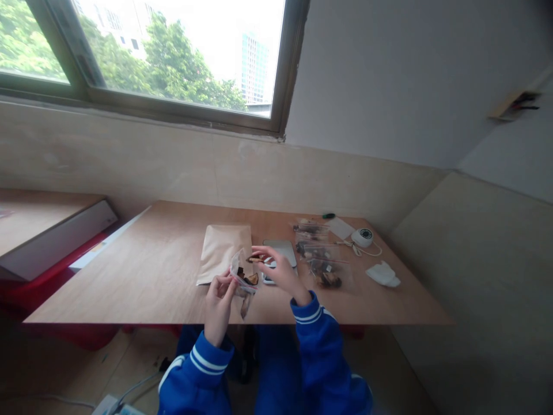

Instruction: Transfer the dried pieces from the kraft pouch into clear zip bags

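My left hand (219, 300) pinches the edge of a small clear plastic bag (242, 275) with dark dried pieces inside, held just above the front edge of the wooden table (142, 276). My right hand (276, 268) hovers over the bag's mouth, fingers pinched on a dark dried piece (256, 259). Both sleeves are blue with white stripes. A brown paper envelope (224, 249) lies flat just behind the bag.
A small silver scale (283, 251) sits behind my right hand. Clear bags of dried pieces (322, 262) lie to its right, then a white round device with a cord (363, 237) and a crumpled white tissue (382, 274). Wall and window stand behind.
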`<state>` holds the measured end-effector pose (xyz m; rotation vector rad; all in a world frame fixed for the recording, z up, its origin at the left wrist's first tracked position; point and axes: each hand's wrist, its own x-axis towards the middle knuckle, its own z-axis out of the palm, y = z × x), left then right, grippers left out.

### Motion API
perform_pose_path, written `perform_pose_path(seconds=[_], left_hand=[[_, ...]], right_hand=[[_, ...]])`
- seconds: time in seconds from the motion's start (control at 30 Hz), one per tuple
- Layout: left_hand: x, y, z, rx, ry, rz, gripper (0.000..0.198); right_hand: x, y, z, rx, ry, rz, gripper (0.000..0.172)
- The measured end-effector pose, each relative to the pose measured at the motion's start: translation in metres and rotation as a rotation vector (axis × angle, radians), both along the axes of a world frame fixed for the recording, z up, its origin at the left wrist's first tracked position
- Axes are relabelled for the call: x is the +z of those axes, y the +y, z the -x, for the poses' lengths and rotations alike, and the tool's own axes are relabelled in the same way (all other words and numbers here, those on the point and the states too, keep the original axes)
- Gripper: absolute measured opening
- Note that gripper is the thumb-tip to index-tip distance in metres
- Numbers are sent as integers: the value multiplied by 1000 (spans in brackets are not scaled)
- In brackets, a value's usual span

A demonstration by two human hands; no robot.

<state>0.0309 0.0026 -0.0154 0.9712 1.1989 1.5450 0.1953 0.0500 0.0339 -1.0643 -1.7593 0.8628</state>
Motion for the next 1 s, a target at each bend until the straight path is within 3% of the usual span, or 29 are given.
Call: perform_pose_path(seconds=[0.13, 0.27, 0.33, 0.43, 0.5, 0.67, 0.73, 0.87, 1.0], left_hand=[[1, -6, 0, -24, -95, 30, 35], [-3, -10, 1, 14, -192, 73, 36], [-5, -11, -2, 43, -267, 99, 38], [-7, -14, -11, 72, -379, 121, 38], [-6, -18, -18, 53, -407, 115, 37], [-6, -25, -25, -209, -83, -24, 31], [-10, -21, -22, -202, 58, -86, 30], [-23, -4, -13, -6, 112, -25, 43], [-33, 13, -10, -224, 110, -7, 39]], right_hand=[[5, -22, 6, 41, -65, -44, 41], [-12, -43, 8, -195, 61, -38, 34], [-25, -54, 12, -269, 93, 11, 42], [-43, -67, 24, -256, 121, 95, 70], [-50, -71, 32, -247, 215, 137, 73], [-50, -66, 29, -301, 512, 204, 49], [-50, -64, 19, -351, 565, 178, 46], [-56, -65, 2, -313, 628, 239, 48], [-72, -65, -6, -257, 489, 213, 48]])
